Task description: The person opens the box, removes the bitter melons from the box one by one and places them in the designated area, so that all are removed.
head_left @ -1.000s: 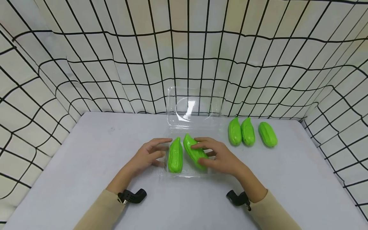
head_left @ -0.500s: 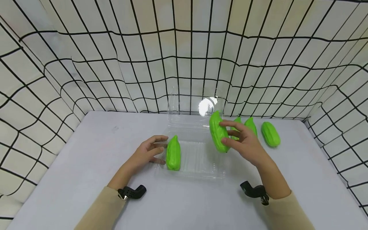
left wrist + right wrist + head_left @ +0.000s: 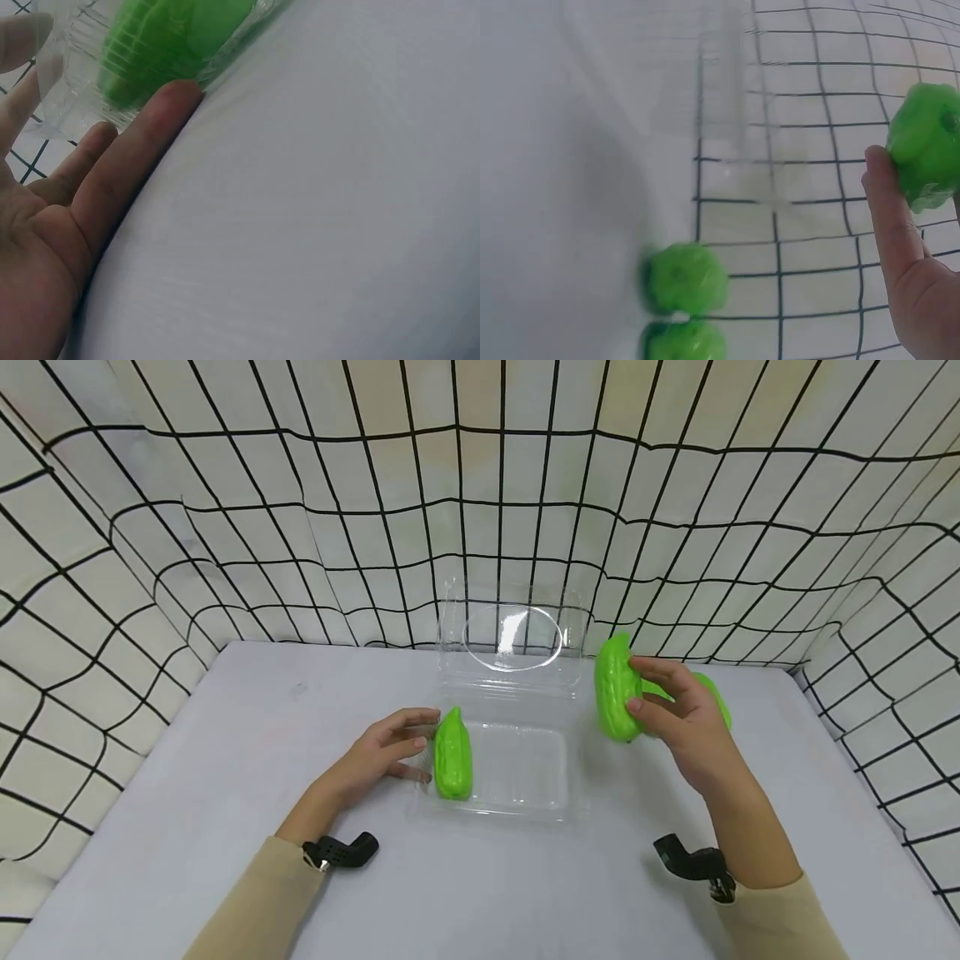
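Observation:
My right hand pinches a plastic-looking green ridged gourd between thumb and fingers, raised over the table to the right of a clear plastic clamshell box. Its lid stands lifted at the back. Inside, along the left wall, lies another green gourd, pointed end away from me. Beside that wall rests my left hand, fingers extended. In the left wrist view a finger touches the box's outside. The right wrist view shows the held gourd by its end.
More green gourds lie at the back right, partly hidden behind my right hand; one gourd shows past the fingers, and two gourds appear low in the right wrist view, the upper gourd whole. Black netting encloses the white table.
My right hand has lifted the second gourd out of the box and carried it up and right, toward the other gourds. The left hand has stayed by the box's left side.

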`<state>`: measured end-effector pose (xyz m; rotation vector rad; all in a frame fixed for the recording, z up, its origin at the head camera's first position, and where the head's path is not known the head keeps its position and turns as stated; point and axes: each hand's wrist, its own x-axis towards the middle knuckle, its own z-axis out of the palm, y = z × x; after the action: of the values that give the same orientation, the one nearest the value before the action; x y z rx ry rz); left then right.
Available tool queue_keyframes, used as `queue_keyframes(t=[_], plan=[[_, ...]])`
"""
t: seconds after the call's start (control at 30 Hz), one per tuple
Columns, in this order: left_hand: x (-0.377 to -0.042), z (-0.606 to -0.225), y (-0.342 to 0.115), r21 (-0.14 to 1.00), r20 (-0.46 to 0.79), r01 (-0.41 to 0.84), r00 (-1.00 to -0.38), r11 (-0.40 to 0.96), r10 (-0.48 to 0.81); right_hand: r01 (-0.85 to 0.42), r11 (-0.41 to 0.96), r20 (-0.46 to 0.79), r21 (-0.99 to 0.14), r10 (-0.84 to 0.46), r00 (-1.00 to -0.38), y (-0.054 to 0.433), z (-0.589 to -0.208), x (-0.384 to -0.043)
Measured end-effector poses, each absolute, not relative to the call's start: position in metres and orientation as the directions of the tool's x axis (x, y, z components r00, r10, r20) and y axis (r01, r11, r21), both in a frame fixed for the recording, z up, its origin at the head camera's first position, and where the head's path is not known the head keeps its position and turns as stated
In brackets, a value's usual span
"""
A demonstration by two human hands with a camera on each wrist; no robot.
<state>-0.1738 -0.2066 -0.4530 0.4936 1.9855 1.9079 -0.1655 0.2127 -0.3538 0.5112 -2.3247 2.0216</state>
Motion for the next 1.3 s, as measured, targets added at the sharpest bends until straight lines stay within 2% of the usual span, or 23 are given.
queue_keyframes(t=[0.13, 0.43, 0.67, 1.0, 1.3], plan=[[-0.175, -0.452, -0.207, 1.0, -0.009, 0.003, -0.879, 0.023, 0.476, -0.223, 0.139, 0.185, -0.965, -0.246, -0.951, 0.229, -0.361, -0.158], [-0.176, -0.453, -0.205, 1.0, -0.017, -0.003, -0.878, 0.03, 0.477, -0.227, 0.343, 0.147, -0.912, -0.243, -0.959, 0.261, -0.358, -0.152], [-0.177, -0.452, -0.206, 1.0, -0.013, -0.002, -0.883, 0.024, 0.469, -0.219, 0.387, 0.119, -0.896, -0.265, -0.957, 0.266, -0.358, -0.154], [-0.178, -0.455, -0.206, 1.0, -0.001, 0.004, -0.886, 0.01, 0.463, -0.163, 0.552, -0.023, -0.818, -0.315, -0.949, 0.276, -0.358, -0.154], [-0.177, -0.454, -0.205, 1.0, -0.005, 0.0, -0.884, 0.012, 0.467, -0.138, 0.599, -0.084, -0.789, -0.327, -0.941, 0.285, -0.363, -0.158]])
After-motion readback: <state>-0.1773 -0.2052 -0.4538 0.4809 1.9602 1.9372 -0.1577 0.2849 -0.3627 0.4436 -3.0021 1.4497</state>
